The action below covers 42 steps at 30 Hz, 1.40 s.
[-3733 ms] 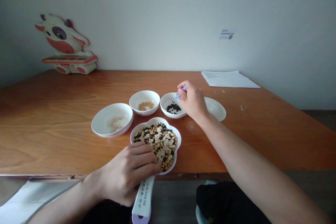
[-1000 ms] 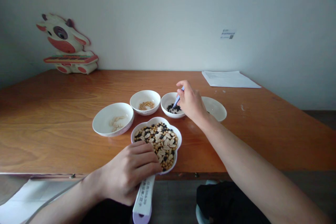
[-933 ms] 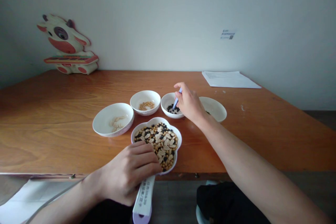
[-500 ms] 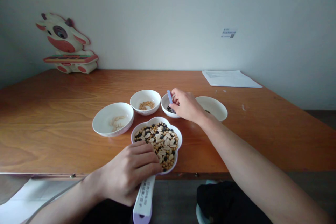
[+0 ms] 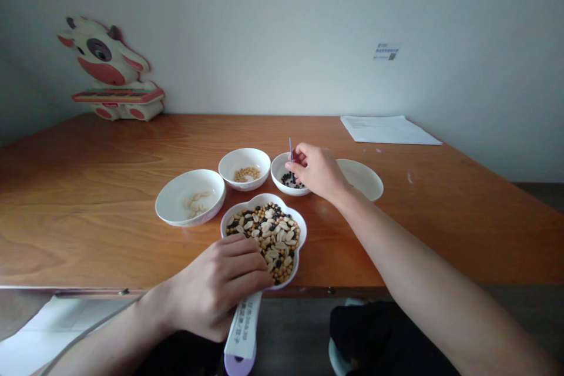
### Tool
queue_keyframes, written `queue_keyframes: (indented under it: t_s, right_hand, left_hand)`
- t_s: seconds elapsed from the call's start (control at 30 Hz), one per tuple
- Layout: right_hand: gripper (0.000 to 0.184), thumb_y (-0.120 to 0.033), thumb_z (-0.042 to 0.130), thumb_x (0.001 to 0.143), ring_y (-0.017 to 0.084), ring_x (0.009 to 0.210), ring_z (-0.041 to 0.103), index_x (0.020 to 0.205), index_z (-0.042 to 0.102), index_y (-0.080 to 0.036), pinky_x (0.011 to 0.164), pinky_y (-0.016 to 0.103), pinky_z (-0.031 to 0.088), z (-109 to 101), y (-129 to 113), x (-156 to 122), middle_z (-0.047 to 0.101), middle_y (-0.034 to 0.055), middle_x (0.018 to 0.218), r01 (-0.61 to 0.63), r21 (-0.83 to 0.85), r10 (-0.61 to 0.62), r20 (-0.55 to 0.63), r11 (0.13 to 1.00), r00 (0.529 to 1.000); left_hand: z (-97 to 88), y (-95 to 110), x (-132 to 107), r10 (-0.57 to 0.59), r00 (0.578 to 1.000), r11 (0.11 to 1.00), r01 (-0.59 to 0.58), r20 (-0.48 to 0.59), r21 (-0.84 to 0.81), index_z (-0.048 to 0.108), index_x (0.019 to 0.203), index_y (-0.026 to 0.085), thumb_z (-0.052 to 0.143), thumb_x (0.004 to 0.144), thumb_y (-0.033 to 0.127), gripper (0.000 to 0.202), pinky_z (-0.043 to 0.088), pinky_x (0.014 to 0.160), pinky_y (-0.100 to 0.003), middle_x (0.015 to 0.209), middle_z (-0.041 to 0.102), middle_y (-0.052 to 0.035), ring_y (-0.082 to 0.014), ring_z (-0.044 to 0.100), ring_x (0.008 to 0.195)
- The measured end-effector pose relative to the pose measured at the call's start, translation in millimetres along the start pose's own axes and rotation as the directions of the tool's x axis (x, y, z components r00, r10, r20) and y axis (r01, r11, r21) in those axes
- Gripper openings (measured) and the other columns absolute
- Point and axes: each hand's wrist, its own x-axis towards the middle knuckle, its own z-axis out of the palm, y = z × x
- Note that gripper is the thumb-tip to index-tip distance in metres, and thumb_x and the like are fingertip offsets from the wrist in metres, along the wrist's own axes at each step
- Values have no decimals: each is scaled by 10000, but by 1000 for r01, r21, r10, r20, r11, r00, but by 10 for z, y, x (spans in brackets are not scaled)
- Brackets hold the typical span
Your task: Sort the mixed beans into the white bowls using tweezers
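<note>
Five white dishes, two hands

The tweezers [image 5: 291, 150] stand almost upright, pinched in the right hand [image 5: 315, 171] between thumb and fingers, their lower end hidden behind the fingers. That hand is closed around them, just above the right rim of the bowl of black beans [image 5: 279, 169]. To the hand's right lies a shallow plate [image 5: 363, 179]. To its left sit a bowl of yellow soybeans [image 5: 230, 165] and, farther along, a bowl of peanuts [image 5: 173, 200]. Nearer the person, below the hand, is a flower-shaped dish [image 5: 264, 195] heaped with mixed beans and peanuts. The left hand [image 5: 215, 282] lies against that dish's near edge, fingers curved; whether it grips the rim, I cannot tell. All stand on a wooden table [image 5: 88, 158], with a sheet of paper [image 5: 388, 130] beyond the right hand.
</note>
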Motion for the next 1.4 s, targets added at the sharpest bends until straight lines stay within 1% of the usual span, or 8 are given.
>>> queue_keyframes:
  t_s: [0.23,0.53,0.67,0.73,0.8,0.97,1.17,1.4]
  right_hand:
    - [157,-177,718,849,139,577,612,797,571,-192,543,253,434,19,79,18,657,-2,670,-21,37,23,-59,999,998]
    - [97,-166,689,828,146,612,605,774,609,-174,543,265,470,-11,26,18,673,26,700,-17,109,28,-102,994,994]
    - [114,-261,686,828,143,631,613,805,622,-170,507,250,480,-7,-25,-4,674,32,749,55,365,-12,-118,929,993]
    - [205,-358,712,817,131,593,600,816,628,-171,467,240,468,-4,-70,-31,672,24,751,58,518,-38,-49,853,998]
    - [272,-422,737,799,124,580,593,794,635,-170,477,242,466,-2,-121,-66,673,17,736,60,573,-93,29,817,995]
    - [194,-317,749,817,115,626,602,730,660,-168,603,247,462,25,-221,-146,683,-2,704,236,386,-291,91,892,952]
    - [157,-264,705,853,127,605,590,739,692,-157,602,260,434,102,-272,-219,698,16,670,436,234,-466,89,869,880]
    - [150,-241,668,879,151,641,607,742,672,-181,617,286,445,179,-304,-282,709,21,703,516,145,-527,44,844,849]
  left_hand:
    - [17,-16,-5,-1,1000,1000,1,0,-4,605,1016,114,485,906,165,170,519,717,-402,806,681,-99,-250,633,767]
    - [8,-12,-15,-7,1000,1000,8,21,-25,607,1029,103,502,863,132,198,506,693,-405,833,688,-101,-256,613,764]
    - [6,-11,3,-2,1000,1000,3,12,-14,605,1015,112,492,880,143,179,505,696,-397,817,681,-98,-251,618,759]
    - [9,-14,9,0,1000,1000,0,3,-3,605,1008,118,489,896,155,166,502,696,-391,796,673,-95,-248,619,754]
    - [14,-16,11,3,1000,1000,-3,2,2,605,1005,119,484,904,165,165,499,695,-388,783,668,-93,-246,618,750]
    - [19,-15,1,6,1000,1000,-5,14,-7,606,1016,106,484,882,151,186,483,677,-383,797,674,-97,-246,605,747]
    - [30,-23,-19,4,999,1000,-3,32,-13,604,1032,109,482,871,169,211,451,631,-376,810,678,-90,-236,572,720]
    - [48,-39,-43,10,999,1000,-9,43,-16,611,992,109,510,823,167,206,420,604,-377,812,673,-98,-242,564,701]
